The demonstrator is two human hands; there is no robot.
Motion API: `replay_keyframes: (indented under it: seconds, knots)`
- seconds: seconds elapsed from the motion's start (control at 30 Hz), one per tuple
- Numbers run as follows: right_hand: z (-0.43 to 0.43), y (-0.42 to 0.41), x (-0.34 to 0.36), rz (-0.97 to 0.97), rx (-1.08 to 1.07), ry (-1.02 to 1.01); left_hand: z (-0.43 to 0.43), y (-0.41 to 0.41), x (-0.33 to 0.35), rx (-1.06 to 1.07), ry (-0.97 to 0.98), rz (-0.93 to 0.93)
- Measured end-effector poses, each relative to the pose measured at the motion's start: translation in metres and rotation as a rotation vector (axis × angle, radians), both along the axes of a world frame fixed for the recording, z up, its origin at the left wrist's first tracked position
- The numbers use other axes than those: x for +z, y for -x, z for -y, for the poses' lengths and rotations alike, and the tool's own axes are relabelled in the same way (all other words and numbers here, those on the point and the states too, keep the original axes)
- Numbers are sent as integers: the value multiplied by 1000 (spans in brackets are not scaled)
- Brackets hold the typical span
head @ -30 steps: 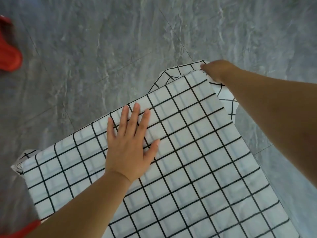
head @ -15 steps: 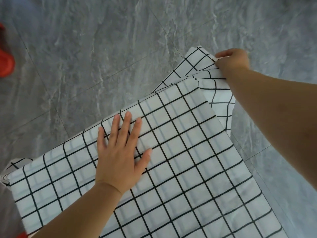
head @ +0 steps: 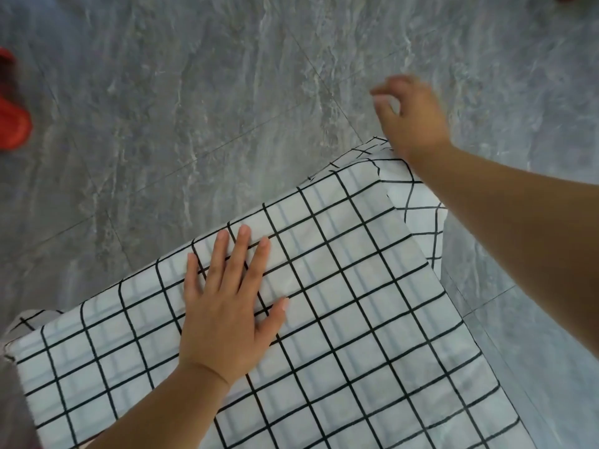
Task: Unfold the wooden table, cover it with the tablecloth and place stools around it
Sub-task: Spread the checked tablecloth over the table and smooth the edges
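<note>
Head view, looking down: showing the checked tablecloth (head: 356,319) lying spread over the table top, hiding the wood completely and hanging off the far edge and the right edge toward the grey floor (head: 194,108). Pressing down on the cloth near its far edge with the left hand (head: 227,312), palm flat, fingers (head: 241,251) spread and pointing away from the body, thumb out to the right, pinning the fabric rather than gripping it. Hovering with the right hand (head: 411,118) above the floor just past the far right corner of the cloth (head: 382,150), blurred, fingertips (head: 382,98) loosely curled and apart, pinching nothing. Putting that corner directly below and slightly nearward of the right hand's fingers, with the wrist crossing right over it; lying well apart from the left hand, so clearly the right hand's to reach. Showing the corner bunching in a small crooked fold, with the grid lines skewing there. Probably needing a downward, nearward reach to pinch and straighten that fold. Glimpsing a red object (head: 13,124) at the left border, possibly a stool, though impossible to tell.
</note>
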State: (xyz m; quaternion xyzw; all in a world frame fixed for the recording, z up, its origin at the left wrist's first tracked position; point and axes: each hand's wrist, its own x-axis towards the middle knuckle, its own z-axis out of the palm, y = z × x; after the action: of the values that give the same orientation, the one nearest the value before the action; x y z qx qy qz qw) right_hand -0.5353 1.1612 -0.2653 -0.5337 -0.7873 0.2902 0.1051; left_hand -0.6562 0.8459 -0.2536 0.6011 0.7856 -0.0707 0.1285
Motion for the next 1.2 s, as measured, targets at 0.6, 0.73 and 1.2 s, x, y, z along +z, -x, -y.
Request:
replay_keyframes:
  seconds: [0.6,0.73,1.2]
  knots:
    - [90,-30,30,-261,200,-157,0,2,-3,22,-99,-5]
    - [171,-52,35,-9,381,-406,3,0,-5,61,-219,28]
    - [218,-30,54,525,313,-108,23,-8,28,44,-138,89]
